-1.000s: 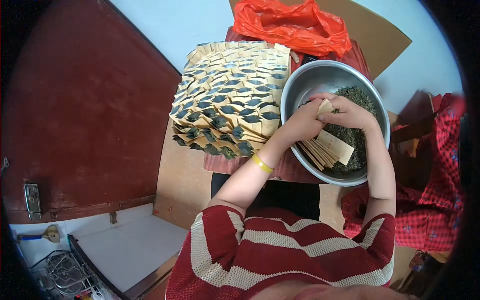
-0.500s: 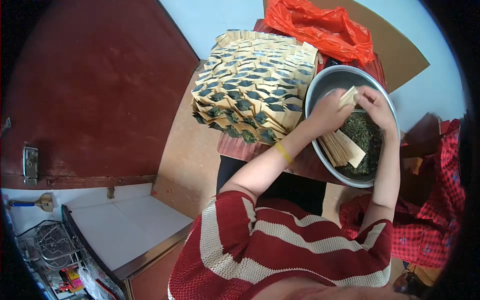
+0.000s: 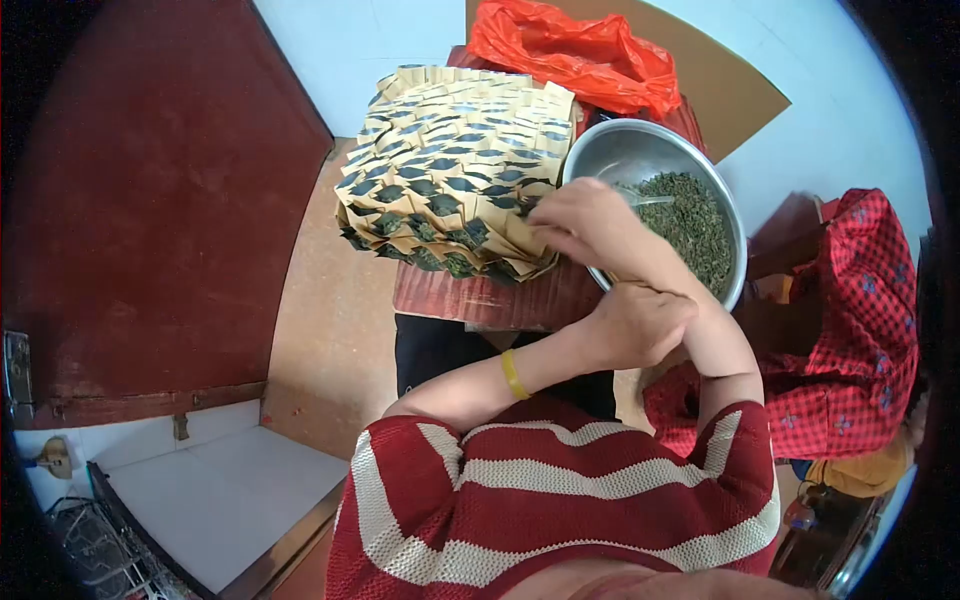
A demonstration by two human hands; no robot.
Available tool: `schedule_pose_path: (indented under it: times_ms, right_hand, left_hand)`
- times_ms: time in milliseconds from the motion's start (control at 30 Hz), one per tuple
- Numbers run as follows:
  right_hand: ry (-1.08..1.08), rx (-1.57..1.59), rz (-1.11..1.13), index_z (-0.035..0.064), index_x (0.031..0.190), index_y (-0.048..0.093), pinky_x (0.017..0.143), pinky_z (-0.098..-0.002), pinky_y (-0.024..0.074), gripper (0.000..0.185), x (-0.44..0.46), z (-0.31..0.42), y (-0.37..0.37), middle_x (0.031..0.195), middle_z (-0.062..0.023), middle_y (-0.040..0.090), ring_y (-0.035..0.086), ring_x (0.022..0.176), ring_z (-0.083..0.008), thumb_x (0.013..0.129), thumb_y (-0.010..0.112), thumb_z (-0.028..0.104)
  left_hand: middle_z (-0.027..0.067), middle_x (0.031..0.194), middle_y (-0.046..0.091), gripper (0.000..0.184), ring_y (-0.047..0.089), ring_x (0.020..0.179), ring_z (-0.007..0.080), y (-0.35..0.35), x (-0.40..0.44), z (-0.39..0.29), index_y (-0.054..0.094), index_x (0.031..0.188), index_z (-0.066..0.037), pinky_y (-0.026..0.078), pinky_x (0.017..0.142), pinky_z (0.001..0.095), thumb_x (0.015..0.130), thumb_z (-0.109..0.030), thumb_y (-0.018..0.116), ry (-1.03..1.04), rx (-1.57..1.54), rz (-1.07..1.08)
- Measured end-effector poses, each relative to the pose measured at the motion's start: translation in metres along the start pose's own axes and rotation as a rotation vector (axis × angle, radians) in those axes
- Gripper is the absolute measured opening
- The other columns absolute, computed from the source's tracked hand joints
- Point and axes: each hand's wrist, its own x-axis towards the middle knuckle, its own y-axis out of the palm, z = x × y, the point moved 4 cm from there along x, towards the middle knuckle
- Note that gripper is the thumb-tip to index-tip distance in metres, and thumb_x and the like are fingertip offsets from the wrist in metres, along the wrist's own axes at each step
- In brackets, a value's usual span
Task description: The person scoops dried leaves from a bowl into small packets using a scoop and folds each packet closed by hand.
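My right hand (image 3: 585,222) reaches left across the basin's near rim. Its fingers close at the right edge of a stack of tan paper packets (image 3: 515,245); their tips are partly hidden there. My left hand (image 3: 640,325), below a yellow wristband (image 3: 514,374), is curled against my right forearm. What it holds, if anything, is hidden. A metal basin (image 3: 730,190) with dried green herb (image 3: 695,235) stands right of the packets. A clear, scoop-like thing (image 3: 655,200) lies on the herb. Dark green filling shows in many packets' open mouths.
An orange-red plastic bag (image 3: 575,60) lies behind the basin, before a brown cardboard sheet (image 3: 720,65). The dark red table (image 3: 480,300) carries packets and basin. A red checked cloth (image 3: 850,330) hangs at right. A dark red door (image 3: 140,200) fills the left.
My right hand has gone from above the basin to the packet stack. My left hand has dropped toward me against my right forearm. The flat packets no longer show in the basin; the view has shifted.
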Motion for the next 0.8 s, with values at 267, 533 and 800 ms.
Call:
schedule_pose_path:
  times_ms: [267, 533, 800]
  right_hand:
    - [0.34, 0.451, -0.15, 0.0033, 0.104, 0.067, 0.077, -0.0344, 0.0517, 0.017, -0.028, -0.048, -0.032, 0.09, -0.0122, 0.069, 0.067, 0.085, -0.0236, 0.091, 0.062, 0.013]
    - [0.612, 0.113, 0.23, 0.0092, 0.089, 0.07, 0.075, -0.0407, 0.0522, 0.014, -0.079, -0.128, -0.016, 0.087, -0.0106, 0.071, 0.068, 0.084, -0.0296, 0.082, 0.061, 0.018]
    - [0.684, -0.136, 0.21, 0.0143, 0.106, 0.069, 0.087, -0.0429, 0.0523, 0.031, -0.094, -0.174, 0.016, 0.108, -0.0112, 0.069, 0.065, 0.103, -0.0297, 0.075, 0.068, 0.017]
  left_hand:
    - [0.0116, 0.078, 0.064, 0.018, 0.064, 0.07, 0.0307, -0.037, -0.013, 0.023, 0.066, 0.097, -0.007, 0.051, 0.064, 0.0421, 0.079, -0.006, 0.065, -0.091, 0.177, 0.042]
    - [0.0179, 0.096, 0.068, 0.029, 0.064, 0.094, 0.0355, 0.007, 0.012, 0.106, 0.067, 0.104, -0.001, 0.047, 0.086, 0.0455, 0.084, -0.022, 0.062, -0.302, 0.379, 0.556]
    - [0.0157, 0.093, 0.066, 0.03, 0.064, 0.093, 0.0338, 0.037, 0.018, 0.114, 0.07, 0.104, -0.005, 0.049, 0.085, 0.0451, 0.082, -0.027, 0.068, -0.399, 0.396, 0.848]
